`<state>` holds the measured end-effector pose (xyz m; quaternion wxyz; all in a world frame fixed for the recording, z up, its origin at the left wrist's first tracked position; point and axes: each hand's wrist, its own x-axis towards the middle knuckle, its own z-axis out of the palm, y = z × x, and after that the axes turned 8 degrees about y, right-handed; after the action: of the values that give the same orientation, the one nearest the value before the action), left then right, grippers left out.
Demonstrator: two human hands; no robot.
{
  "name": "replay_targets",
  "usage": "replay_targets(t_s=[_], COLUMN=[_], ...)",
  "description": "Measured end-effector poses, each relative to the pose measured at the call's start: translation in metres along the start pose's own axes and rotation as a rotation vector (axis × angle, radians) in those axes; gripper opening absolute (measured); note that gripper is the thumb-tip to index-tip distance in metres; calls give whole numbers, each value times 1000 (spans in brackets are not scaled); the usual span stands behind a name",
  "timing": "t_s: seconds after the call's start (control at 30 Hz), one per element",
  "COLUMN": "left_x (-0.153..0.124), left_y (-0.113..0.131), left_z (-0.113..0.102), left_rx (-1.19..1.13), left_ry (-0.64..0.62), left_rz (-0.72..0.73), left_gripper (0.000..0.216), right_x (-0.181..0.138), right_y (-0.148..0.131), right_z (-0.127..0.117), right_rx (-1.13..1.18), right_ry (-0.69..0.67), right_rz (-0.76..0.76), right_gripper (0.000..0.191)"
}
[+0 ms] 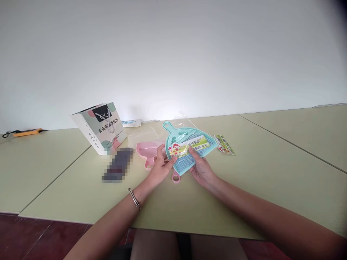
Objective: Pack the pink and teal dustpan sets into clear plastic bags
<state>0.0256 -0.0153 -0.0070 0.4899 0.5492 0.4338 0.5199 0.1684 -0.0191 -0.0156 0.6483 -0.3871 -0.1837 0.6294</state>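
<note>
A turquoise dustpan and brush set (183,166), in clear plastic with a printed card (180,148) across it, is held above the table between both hands. My left hand (162,164) grips its left edge, thumb on the front. On the lower right, my right hand (202,168) has its thumb over the card and its fingers behind. The set's handle loop points up and left. Below and left of it lies a pink dustpan (146,148) on the table. A pink handle with a round hole (176,177) sticks out beneath the set, the rest hidden.
Left of the hands stands a printed paper bag (105,126) with a pixelated dark object (118,165) in front. Clear plastic wrapping (143,137) lies behind the pink dustpan. Another printed card (224,144) rests at right. A power strip (132,123) and an orange item (30,132) are near the wall.
</note>
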Motion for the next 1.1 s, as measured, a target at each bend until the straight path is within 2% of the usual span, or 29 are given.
replay_targets(t_s=[0.13,0.2,0.27,0.4,0.43,0.47,0.57,0.63,0.67,0.77,0.93,1.0,1.1], left_x=[0,2,4,10,11,12,12,12,11,8,7,9,13], left_y=[5,7,8,6,6,6,8,11,12,16,17,15,13], left_z=[0,-4,-8,-15,-16,-16,-17,-18,-18,-19,-22,-25,-29], left_rx=[-48,-100,-157,-207,-211,-212,-182,-116,-74,-14,-115,-143,-161], left_ry=[121,167,211,286,297,306,301,306,313,312,134,100,132], left_rz=[-60,-110,-153,-204,-209,-210,-203,-175,-154,-84,-69,-61,-57], left_gripper=[69,66,62,57,56,55,54,53,54,59,80,87,81], right_x=[3,7,14,27,28,29,25,23,23,26,33,33,32], right_y=[-14,-26,-38,-51,-52,-53,-55,-55,-53,-47,-38,-40,-48], right_z=[0,-4,-10,-21,-23,-23,-23,-22,-22,-22,-23,-24,-27], right_rx=[-201,-341,-499,-688,-676,-646,-501,-423,-399,-338,-312,-369,-407], right_ry=[-146,-166,-120,158,181,133,-271,-445,-453,-322,-151,-149,-285], right_rz=[27,30,-6,-235,-255,-228,-23,51,59,63,56,73,92], right_gripper=[25,24,30,48,54,58,48,40,37,31,25,23,29])
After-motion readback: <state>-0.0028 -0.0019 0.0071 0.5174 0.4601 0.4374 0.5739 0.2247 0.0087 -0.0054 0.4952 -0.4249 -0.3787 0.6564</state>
